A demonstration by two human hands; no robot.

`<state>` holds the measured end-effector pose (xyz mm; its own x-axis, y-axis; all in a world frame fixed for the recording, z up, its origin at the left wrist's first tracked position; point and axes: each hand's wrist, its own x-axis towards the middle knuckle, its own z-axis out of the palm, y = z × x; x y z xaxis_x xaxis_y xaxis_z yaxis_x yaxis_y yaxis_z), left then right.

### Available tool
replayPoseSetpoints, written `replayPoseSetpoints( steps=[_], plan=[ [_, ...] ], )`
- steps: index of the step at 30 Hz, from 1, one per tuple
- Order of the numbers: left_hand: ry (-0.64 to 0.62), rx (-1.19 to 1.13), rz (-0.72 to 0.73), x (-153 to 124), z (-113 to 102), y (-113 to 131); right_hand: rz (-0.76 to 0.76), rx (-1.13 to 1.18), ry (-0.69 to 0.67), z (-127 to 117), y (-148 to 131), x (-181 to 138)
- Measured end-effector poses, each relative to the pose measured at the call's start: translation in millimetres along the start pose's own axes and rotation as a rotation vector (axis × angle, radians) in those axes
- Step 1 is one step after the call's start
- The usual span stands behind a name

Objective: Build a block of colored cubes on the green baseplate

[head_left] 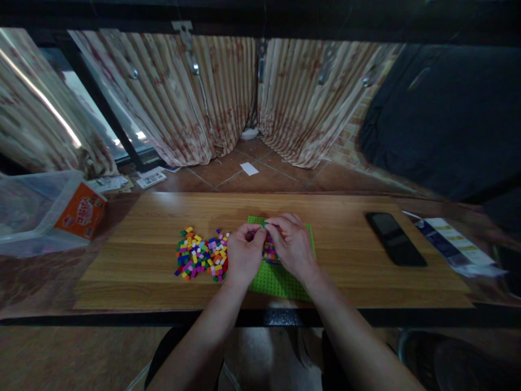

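My left hand [245, 254] and my right hand [293, 245] meet over a green studded baseplate [279, 282]. Their thumbs and fingertips are pinched together around a small green toy brick [264, 224], near the plate's far edge. Both hands are closed, and they cover much of the plate. Between them, several coloured bricks [269, 252] are seated on the plate in a packed patch, partly hidden by my fingers. Just left of my left hand lies a loose pile of small bricks [197, 255] in yellow, purple, green, orange, blue and other colours.
The wooden table [134, 260] runs left to right before me. A black phone [395, 239] lies on its right, beside some printed packets [458, 244]. A clear plastic bin [30, 212] with an orange label stands at the left. Curtains [220, 98] hang beyond the table.
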<state>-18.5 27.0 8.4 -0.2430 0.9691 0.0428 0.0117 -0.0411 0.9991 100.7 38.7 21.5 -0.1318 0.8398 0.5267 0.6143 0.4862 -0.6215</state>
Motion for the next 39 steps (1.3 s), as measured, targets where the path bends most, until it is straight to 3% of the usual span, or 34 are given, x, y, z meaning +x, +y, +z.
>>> replayPoseSetpoints(
  steps=[7,13,17,24,39],
  plan=[
    [-0.045,-0.059,-0.073,2.2,-2.7,-3.2,0.180,0.179,0.075,-9.8,19.4,6.5],
    [0.009,-0.084,-0.119,5.1,-4.9,-4.8,0.102,-0.050,-0.129,-16.6,36.5,7.5],
    [0.012,-0.075,-0.120,5.9,-5.8,-6.3,0.050,-0.164,-0.189,-13.6,36.7,8.1],
    [0.002,-0.013,-0.066,5.8,-7.9,-8.8,0.033,-0.170,-0.220,-6.5,32.5,11.2],
    [0.015,-0.036,-0.091,6.7,-6.4,-10.7,0.103,-0.142,-0.252,-3.2,32.5,13.6]
  ],
)
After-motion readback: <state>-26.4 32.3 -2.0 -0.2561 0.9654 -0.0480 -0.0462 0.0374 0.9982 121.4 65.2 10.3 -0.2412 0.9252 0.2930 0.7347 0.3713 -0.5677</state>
